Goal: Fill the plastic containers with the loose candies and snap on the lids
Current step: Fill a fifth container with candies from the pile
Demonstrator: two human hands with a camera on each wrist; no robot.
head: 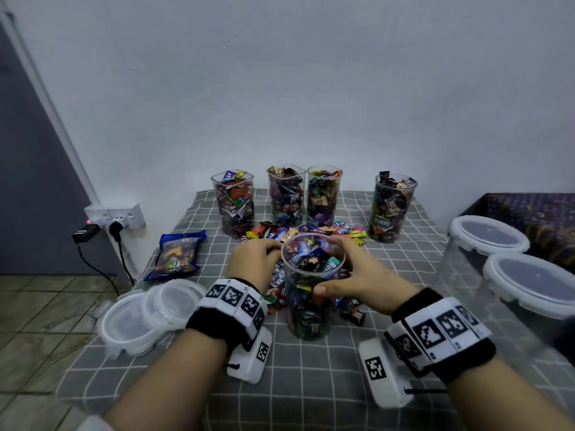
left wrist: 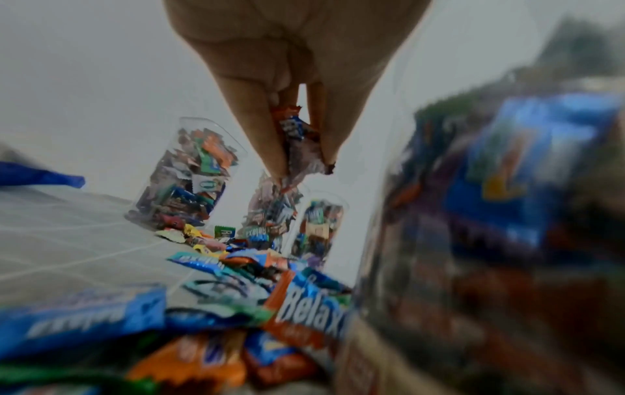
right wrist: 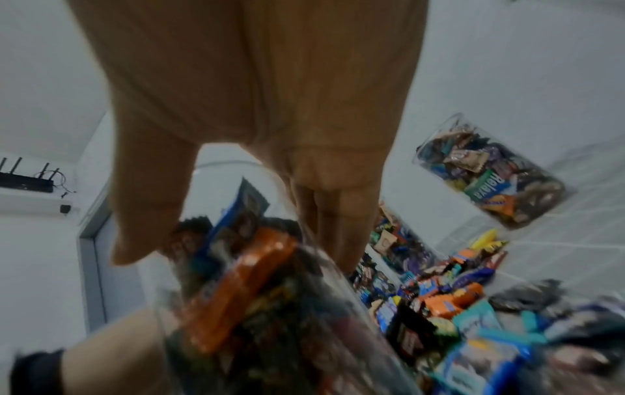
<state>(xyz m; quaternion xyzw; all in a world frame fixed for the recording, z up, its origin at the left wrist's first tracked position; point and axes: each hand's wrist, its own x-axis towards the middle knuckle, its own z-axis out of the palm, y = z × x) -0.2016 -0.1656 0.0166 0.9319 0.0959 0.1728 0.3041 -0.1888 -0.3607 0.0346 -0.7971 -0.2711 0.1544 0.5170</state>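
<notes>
Checked tablecloth (head: 311, 384) | 4 candy-filled containers (head: 286, 194) at back | right hand (head: 361, 275) grips near container (head: 311, 293) | left hand (left wrist: 297, 88) pinches candies (left wrist: 297, 144)

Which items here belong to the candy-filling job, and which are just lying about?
Job:
right hand holding near container
left hand pinching a candy
loose candies
four filled containers
lids

Lying about:
blue bag
wall sockets

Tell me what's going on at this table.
A person is filling clear containers with wrapped candies. The right hand grips the near container, nearly full, while the left hand pinches a few candies beside its rim. Four filled containers stand lidless at the back; loose candies and lids remain on the table.
</notes>
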